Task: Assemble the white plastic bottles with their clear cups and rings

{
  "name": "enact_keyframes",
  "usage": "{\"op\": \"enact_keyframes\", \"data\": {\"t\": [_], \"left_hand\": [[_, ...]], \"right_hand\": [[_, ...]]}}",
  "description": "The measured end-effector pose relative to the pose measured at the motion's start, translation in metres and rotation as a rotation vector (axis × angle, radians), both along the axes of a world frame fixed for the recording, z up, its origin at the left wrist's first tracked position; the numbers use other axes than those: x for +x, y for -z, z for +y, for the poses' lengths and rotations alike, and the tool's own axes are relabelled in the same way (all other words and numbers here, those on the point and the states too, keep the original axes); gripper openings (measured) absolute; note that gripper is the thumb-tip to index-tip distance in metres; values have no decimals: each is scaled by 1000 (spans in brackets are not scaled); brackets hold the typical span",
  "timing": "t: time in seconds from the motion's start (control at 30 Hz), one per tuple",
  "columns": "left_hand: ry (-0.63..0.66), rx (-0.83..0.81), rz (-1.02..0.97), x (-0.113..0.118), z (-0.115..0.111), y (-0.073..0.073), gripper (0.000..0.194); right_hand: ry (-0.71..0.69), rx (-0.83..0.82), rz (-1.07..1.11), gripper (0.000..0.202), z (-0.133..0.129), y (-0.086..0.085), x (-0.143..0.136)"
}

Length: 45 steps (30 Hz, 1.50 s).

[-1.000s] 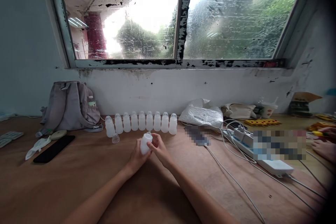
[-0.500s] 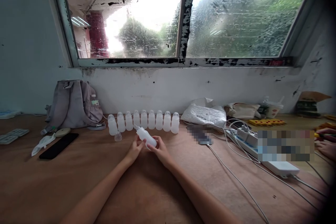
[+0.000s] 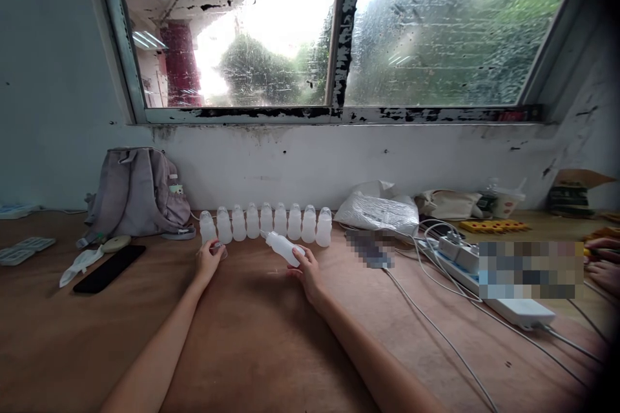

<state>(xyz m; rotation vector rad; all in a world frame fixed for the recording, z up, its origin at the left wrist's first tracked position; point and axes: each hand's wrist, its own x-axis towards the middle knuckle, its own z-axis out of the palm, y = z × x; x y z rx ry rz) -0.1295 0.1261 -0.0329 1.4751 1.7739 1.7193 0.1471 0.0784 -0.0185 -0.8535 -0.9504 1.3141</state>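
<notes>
– Since head cam is the only view, what does it give on the hands?
– Right hand [image 3: 308, 271] grasping a frosted bottle [image 3: 285, 248] near its base, fingers wrapped on. Left hand [image 3: 210, 259] has its fingertips on a small clear cap [image 3: 221, 250] by the leftmost bottle [image 3: 208, 228] of the row. Can't tell if it's pinched or just touched.
– Bottle axis?
– Tilted, not upright. Base near-right in the hand, thin spout [image 3: 265, 233] at the far-left end, bare.
– Where's the cap from there?
– Left of the spout and a bit nearer, well apart. Left hand is the closer one by far; right has only the bottle.
– So the relation that counts?
– My read: spout-to-cap line. Spout leans left but also far, cap sits on the near side of that line, so they're not lined up.
– Clearance?
– Row of bottles [image 3: 266, 222] stands upright just on the far side, nine with clear tops. I'd watch the spout end there; gap's hard to judge.
</notes>
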Motion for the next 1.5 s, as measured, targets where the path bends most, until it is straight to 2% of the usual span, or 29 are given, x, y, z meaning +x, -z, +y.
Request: {"op": "enact_keyframes", "data": {"t": [0.1,0.2,0.3,0.43,0.63,0.83,0.9,1.07,1.17,1.33,1.43,1.5], "left_hand": [[124,-26,-251,10,-4,-5,39],[319,-53,-490,28,-12,-11,40],[448,-58,-566,45,-21,-15,38],[527,-82,-546,60,-32,-19,40],[523,-154,-410,76,-41,-22,43],[469,-180,-296,85,-44,-16,39],[423,-132,-229,87,-48,-16,35],[217,86,-20,92,-62,-17,28],[174,133,14,95,-67,-17,27],[194,162,-64,97,-67,-17,27],[256,33,-308,102,-65,-16,33],[378,-77,-493,109,-63,-16,43]], "right_hand": [[-3,0,-8,41,-2,-2,0],[-14,11,-21,41,-5,-4,-3],[-37,19,-55,38,-7,-5,-5],[-45,35,-80,38,-7,-5,-6],[-80,64,-139,39,-8,-5,-6],[-121,94,-150,39,-9,-4,-8],[-156,111,-143,39,-10,-4,-7],[-285,102,-153,37,-13,-6,-6],[-326,84,-157,38,-14,-7,-5],[-366,81,-181,41,-13,-9,-1],[-352,93,-248,41,-12,-7,-4],[-280,136,-336,41,-12,-3,-10]]}}
